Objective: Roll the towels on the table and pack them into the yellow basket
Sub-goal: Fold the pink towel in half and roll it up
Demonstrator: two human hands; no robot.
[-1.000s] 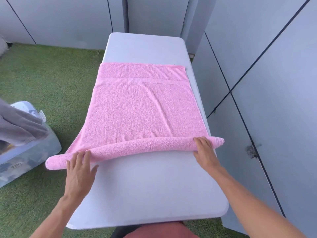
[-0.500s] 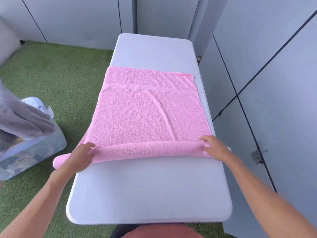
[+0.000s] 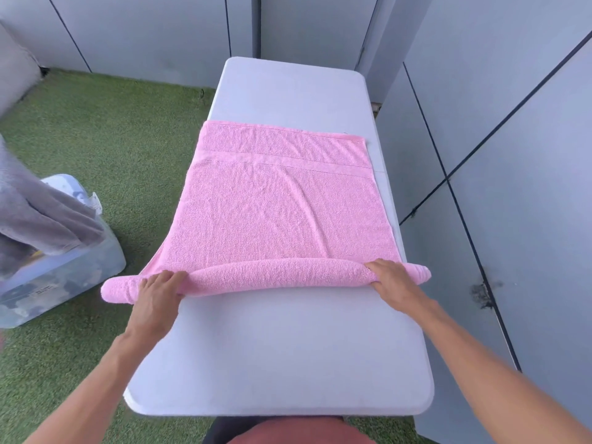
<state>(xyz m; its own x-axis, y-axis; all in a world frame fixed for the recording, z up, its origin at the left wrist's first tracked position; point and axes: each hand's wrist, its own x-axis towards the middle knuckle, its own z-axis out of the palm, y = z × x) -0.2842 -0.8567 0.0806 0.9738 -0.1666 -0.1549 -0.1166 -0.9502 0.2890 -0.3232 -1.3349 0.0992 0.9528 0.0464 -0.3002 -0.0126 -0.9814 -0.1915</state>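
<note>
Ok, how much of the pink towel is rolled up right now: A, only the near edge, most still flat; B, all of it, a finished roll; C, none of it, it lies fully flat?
A: the pink towel has a roll only along its near edge, under the left hand and right hand, the rest flat on the table.

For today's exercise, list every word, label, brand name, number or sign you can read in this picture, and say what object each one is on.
No text can be read.
Clear plastic storage box, on the grass left of the table: a small label with dark print, too blurred to read.
Pink towel, white table, grey wall panels: no writing visible.
</note>
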